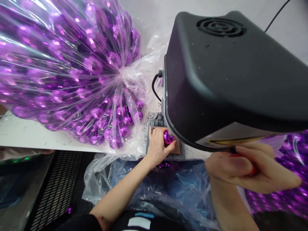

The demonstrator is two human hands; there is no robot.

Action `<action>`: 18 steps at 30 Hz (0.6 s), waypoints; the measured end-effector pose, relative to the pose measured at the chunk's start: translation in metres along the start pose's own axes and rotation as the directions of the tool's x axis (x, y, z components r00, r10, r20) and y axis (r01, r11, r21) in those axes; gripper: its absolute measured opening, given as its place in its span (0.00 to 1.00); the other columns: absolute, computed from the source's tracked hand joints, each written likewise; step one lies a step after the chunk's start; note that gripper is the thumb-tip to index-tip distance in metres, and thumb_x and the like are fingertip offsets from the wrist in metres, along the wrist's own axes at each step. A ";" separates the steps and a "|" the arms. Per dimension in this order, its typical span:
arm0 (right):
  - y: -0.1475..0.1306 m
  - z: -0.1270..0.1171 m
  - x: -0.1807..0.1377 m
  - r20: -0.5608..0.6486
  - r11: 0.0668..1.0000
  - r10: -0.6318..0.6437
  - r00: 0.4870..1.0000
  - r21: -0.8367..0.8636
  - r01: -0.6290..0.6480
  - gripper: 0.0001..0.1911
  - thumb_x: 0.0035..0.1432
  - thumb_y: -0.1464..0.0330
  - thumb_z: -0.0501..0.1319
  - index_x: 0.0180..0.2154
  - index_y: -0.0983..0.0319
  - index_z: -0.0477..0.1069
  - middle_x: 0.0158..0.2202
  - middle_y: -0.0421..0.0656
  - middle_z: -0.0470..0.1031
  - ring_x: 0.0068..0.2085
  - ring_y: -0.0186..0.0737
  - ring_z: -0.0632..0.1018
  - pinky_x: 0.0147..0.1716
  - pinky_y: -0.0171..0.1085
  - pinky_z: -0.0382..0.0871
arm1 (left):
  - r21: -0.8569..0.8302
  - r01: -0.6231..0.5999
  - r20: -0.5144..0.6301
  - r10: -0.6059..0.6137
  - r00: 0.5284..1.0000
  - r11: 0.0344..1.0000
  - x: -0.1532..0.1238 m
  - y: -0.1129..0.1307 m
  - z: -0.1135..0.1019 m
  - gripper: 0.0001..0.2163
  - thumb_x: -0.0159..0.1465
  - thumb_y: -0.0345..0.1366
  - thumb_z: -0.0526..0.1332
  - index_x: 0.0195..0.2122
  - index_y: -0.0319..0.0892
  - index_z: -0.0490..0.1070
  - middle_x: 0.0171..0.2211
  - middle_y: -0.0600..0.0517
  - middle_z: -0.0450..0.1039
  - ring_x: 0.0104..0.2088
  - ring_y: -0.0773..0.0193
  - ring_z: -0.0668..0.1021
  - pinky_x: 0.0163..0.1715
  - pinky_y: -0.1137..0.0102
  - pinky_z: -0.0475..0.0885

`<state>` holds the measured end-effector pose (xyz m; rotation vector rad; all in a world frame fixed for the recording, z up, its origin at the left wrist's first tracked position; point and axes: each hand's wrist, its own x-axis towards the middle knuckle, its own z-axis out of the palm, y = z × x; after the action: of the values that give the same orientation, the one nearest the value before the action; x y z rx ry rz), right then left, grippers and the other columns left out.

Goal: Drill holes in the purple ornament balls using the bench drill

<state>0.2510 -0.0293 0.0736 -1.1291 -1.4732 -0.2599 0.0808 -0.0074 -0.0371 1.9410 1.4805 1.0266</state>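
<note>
My left hand curls its fingers round a small shiny purple faceted ball. The ball rests over a brown board on the base of the black machine. My right hand is closed on a red handle at the machine's right side, most of it hidden by the fingers. Above both hands juts the machine's black housing, with a round vent on top. It hides whatever sits directly over the ball.
A clear plastic bag packed with purple balls lies at the left on the white table. More purple balls are at the right. In front of me, a plastic bag hangs below the table edge. A dark perforated crate stands lower left.
</note>
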 end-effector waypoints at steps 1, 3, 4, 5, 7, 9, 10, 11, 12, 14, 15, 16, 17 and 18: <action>0.000 0.002 -0.005 -0.034 0.998 -0.054 0.998 -0.028 0.053 0.03 0.56 0.69 0.59 0.31 0.58 0.66 0.27 0.42 0.68 0.33 0.39 0.75 0.33 0.42 0.69 | 0.004 -0.001 -0.001 0.001 1.000 1.000 0.000 0.001 -0.001 0.18 0.61 0.38 0.66 0.51 0.49 0.66 0.47 0.47 0.76 0.52 0.50 0.76 0.63 0.45 0.62; 0.000 0.004 -0.011 -0.073 0.987 -0.143 0.987 -0.086 0.137 0.02 0.55 0.70 0.60 0.32 0.59 0.67 0.27 0.41 0.68 0.32 0.39 0.74 0.33 0.43 0.68 | 0.015 0.001 -0.004 -0.001 1.000 1.000 0.001 0.002 -0.002 0.18 0.61 0.38 0.66 0.51 0.48 0.66 0.47 0.46 0.76 0.53 0.50 0.75 0.64 0.44 0.60; 0.002 0.004 -0.013 -0.074 0.984 -0.154 0.985 -0.102 0.146 0.02 0.55 0.70 0.60 0.31 0.60 0.67 0.26 0.41 0.68 0.31 0.38 0.73 0.33 0.42 0.67 | 0.019 0.001 -0.003 -0.001 1.000 1.000 0.001 0.002 -0.002 0.18 0.61 0.38 0.66 0.51 0.48 0.65 0.47 0.46 0.76 0.53 0.50 0.75 0.65 0.44 0.59; 0.003 0.004 -0.015 -0.086 0.983 -0.154 0.984 -0.111 0.145 0.03 0.55 0.69 0.61 0.30 0.61 0.67 0.25 0.42 0.67 0.30 0.38 0.73 0.32 0.42 0.66 | 0.019 0.002 -0.001 -0.002 1.000 1.000 0.001 0.002 -0.002 0.18 0.61 0.39 0.66 0.51 0.47 0.65 0.47 0.45 0.76 0.53 0.49 0.75 0.65 0.43 0.58; 0.006 0.005 -0.016 -0.109 0.984 -0.148 0.983 -0.120 0.135 0.07 0.56 0.66 0.61 0.27 0.62 0.66 0.23 0.42 0.66 0.29 0.37 0.72 0.31 0.41 0.64 | 0.008 0.002 0.003 -0.002 1.000 1.000 0.000 0.001 -0.002 0.19 0.61 0.39 0.67 0.51 0.47 0.64 0.47 0.45 0.77 0.53 0.49 0.76 0.64 0.43 0.59; 0.009 0.008 -0.018 -0.134 0.982 -0.148 0.980 -0.138 0.129 0.10 0.58 0.63 0.60 0.27 0.61 0.66 0.22 0.42 0.66 0.27 0.37 0.71 0.29 0.41 0.63 | -0.003 0.003 0.005 -0.003 1.000 1.000 0.000 0.001 -0.001 0.19 0.61 0.38 0.67 0.51 0.48 0.64 0.47 0.44 0.77 0.53 0.48 0.76 0.63 0.42 0.61; 0.010 0.010 -0.019 -0.159 0.978 -0.161 0.974 -0.155 0.136 0.12 0.59 0.61 0.59 0.26 0.61 0.66 0.21 0.41 0.65 0.25 0.36 0.70 0.28 0.41 0.63 | -0.005 0.004 0.004 -0.004 1.000 1.000 0.000 0.001 -0.001 0.19 0.61 0.38 0.67 0.51 0.49 0.64 0.47 0.44 0.77 0.53 0.48 0.76 0.62 0.42 0.62; 0.011 0.013 -0.020 -0.179 0.975 -0.170 0.969 -0.175 0.139 0.14 0.60 0.60 0.58 0.26 0.60 0.66 0.20 0.41 0.64 0.24 0.36 0.69 0.28 0.40 0.62 | -0.004 0.005 0.004 -0.005 1.000 1.000 0.000 0.001 -0.001 0.19 0.60 0.38 0.67 0.51 0.49 0.64 0.46 0.44 0.77 0.53 0.47 0.76 0.61 0.42 0.62; 0.011 0.016 -0.021 -0.200 0.972 -0.175 0.964 -0.193 0.137 0.15 0.61 0.59 0.57 0.25 0.60 0.66 0.19 0.41 0.64 0.23 0.35 0.68 0.27 0.40 0.62 | 0.000 0.006 0.006 -0.006 1.000 1.000 0.001 0.001 -0.002 0.19 0.60 0.38 0.68 0.51 0.50 0.64 0.46 0.44 0.77 0.53 0.47 0.76 0.61 0.42 0.62; 0.011 0.021 -0.023 -0.243 0.968 -0.186 0.952 -0.213 0.134 0.16 0.62 0.59 0.56 0.25 0.59 0.67 0.17 0.40 0.62 0.22 0.35 0.66 0.26 0.40 0.61 | 0.011 0.009 0.009 -0.009 1.000 1.000 0.001 0.002 -0.003 0.19 0.60 0.38 0.67 0.51 0.50 0.65 0.46 0.45 0.77 0.53 0.48 0.76 0.62 0.42 0.62; 0.011 0.023 -0.024 -0.252 0.970 -0.181 0.951 -0.203 0.131 0.15 0.62 0.59 0.56 0.26 0.59 0.68 0.17 0.40 0.62 0.22 0.35 0.66 0.26 0.40 0.61 | 0.017 0.010 0.010 -0.010 1.000 1.000 0.001 0.003 -0.003 0.18 0.61 0.38 0.67 0.51 0.49 0.65 0.46 0.46 0.76 0.53 0.48 0.76 0.62 0.43 0.61; 0.011 0.023 -0.025 -0.261 0.974 -0.176 0.949 -0.183 0.130 0.14 0.61 0.60 0.56 0.27 0.59 0.69 0.17 0.40 0.62 0.22 0.35 0.65 0.26 0.40 0.61 | 0.022 0.011 0.011 -0.011 1.000 1.000 0.002 0.003 -0.003 0.18 0.61 0.38 0.66 0.51 0.49 0.66 0.47 0.46 0.76 0.53 0.49 0.76 0.63 0.43 0.60; 0.011 0.024 -0.025 -0.271 0.977 -0.177 0.946 -0.163 0.136 0.12 0.61 0.61 0.56 0.28 0.58 0.70 0.17 0.40 0.61 0.22 0.35 0.65 0.27 0.40 0.62 | 0.026 0.013 0.012 -0.013 1.000 1.000 0.002 0.003 -0.004 0.18 0.61 0.38 0.66 0.51 0.49 0.66 0.47 0.47 0.76 0.53 0.49 0.75 0.64 0.44 0.60; 0.011 0.024 -0.025 -0.275 0.979 -0.177 0.945 -0.146 0.141 0.12 0.61 0.61 0.57 0.29 0.59 0.71 0.17 0.41 0.61 0.22 0.34 0.65 0.27 0.39 0.62 | 0.028 0.014 0.012 -0.014 1.000 1.000 0.002 0.003 -0.004 0.18 0.61 0.39 0.66 0.51 0.49 0.66 0.47 0.47 0.76 0.53 0.50 0.75 0.64 0.45 0.60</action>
<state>0.2399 -0.0190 0.0405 -1.0219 -1.3031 -0.6114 0.0801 -0.0069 -0.0317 1.9497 1.5073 0.9918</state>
